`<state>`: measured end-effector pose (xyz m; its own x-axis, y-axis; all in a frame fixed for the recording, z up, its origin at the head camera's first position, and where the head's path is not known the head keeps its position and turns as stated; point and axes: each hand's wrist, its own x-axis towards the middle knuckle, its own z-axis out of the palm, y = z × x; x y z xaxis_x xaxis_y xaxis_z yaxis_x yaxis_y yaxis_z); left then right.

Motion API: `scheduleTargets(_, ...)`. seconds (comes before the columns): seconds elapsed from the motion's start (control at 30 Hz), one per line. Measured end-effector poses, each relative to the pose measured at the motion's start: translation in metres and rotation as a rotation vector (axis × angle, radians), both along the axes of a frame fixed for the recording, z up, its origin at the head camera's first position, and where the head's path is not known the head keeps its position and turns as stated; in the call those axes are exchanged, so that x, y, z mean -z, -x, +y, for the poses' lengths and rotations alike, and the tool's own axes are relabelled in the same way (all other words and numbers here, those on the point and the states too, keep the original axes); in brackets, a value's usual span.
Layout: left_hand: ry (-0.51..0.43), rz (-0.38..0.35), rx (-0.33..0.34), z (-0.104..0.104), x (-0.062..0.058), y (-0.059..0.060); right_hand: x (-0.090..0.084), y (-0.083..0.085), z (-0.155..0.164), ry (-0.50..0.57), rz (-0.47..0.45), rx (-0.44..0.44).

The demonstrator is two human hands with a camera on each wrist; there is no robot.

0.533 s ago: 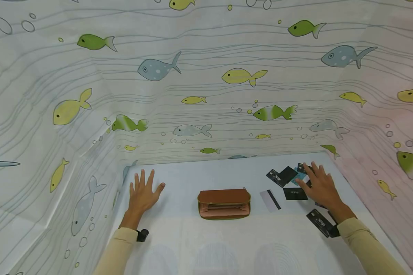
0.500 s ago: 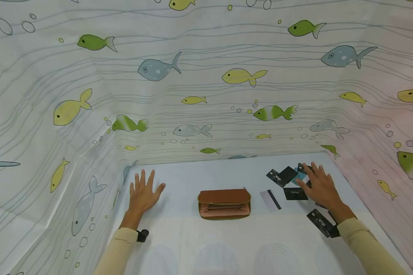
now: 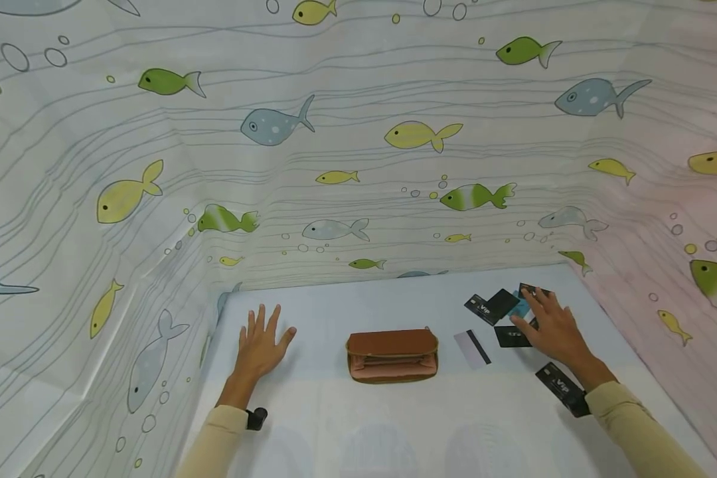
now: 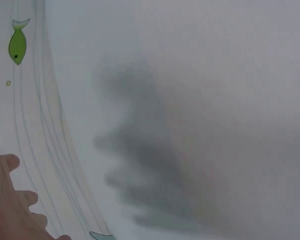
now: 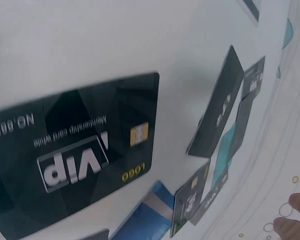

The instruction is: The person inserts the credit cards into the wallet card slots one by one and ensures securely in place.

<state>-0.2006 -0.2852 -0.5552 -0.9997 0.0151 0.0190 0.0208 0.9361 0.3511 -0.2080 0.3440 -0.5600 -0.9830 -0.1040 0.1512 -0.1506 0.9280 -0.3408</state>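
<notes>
While the left hand [image 3: 259,352] and right hand [image 3: 556,332] are both spread, black cards [image 3: 503,305] lie around the right, the wallet [image 3: 391,342] crosswise between them.

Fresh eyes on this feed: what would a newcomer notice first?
First, probably, the brown wallet in the middle of the white table. Next, the scattered black cards around the right hand, one showing large VIP lettering in the right wrist view. Then the fish-patterned backdrop behind the table.
</notes>
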Motion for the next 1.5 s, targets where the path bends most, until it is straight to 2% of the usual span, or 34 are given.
scheduleTargets(0.13, -0.035, -0.010, 0.022, 0.014, 0.010, -0.006, 0.006, -0.002, -0.006, 0.017, 0.003, -0.013)
scheduleTargets(0.27, -0.113, -0.009, 0.039, 0.031, 0.022, -0.014, 0.009, -0.009, -0.014, 0.044, -0.011, -0.022)
scheduleTargets(0.47, -0.345, 0.021, 0.096, 0.058, 0.040, -0.017, 0.013, -0.018, -0.035, 0.109, -0.014, -0.062)
scheduleTargets(0.57, -0.462, 0.046, 0.148, 0.071, 0.045, -0.016, 0.015, -0.021, -0.048, 0.137, -0.001, -0.092)
scheduleTargets(0.7, -0.562, 0.032, 0.206, 0.086, 0.048, -0.015, 0.022, -0.027, -0.059, 0.165, 0.001, -0.110)
scheduleTargets(0.97, -0.649, -0.003, 0.280, 0.105, 0.046, -0.012, 0.037, -0.033, -0.069, 0.167, 0.015, -0.106)
scheduleTargets(1.2, -0.614, 0.086, 0.383, 0.113, 0.050, -0.009, 0.039, -0.035, -0.076, 0.201, -0.002, -0.092)
scheduleTargets(1.5, -0.644, 0.089, 0.398, 0.117, 0.056, -0.009, 0.049, -0.036, -0.080, 0.195, -0.047, -0.040)
